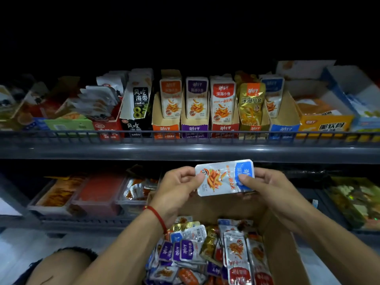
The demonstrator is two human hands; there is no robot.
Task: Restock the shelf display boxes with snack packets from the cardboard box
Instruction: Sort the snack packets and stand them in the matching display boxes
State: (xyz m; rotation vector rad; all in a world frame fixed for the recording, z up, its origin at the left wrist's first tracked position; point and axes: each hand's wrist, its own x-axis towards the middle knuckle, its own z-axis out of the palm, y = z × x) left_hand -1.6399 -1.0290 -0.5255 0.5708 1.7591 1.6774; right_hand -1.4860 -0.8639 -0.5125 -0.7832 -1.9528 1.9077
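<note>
Head view: my left hand (pixel 176 188) and right hand (pixel 265 186) both pinch a blue packet (pixel 224 177), held sideways above the cardboard box (pixel 283 254). Next, I reckon: turn it upright, slot into blue display box (pixel 284 122) on upper shelf (pixel 185 150).

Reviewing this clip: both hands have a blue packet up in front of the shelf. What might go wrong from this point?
1. The blue packet is held sideways by the left hand and right hand; shelved packets stand upright, so it may go in misoriented.
2. Five lookalike display boxes sit side by side; it could miss the blue display box and land in the gold display box.
3. The cardboard box holds mixed colours, so sorting slips are likely.
</note>
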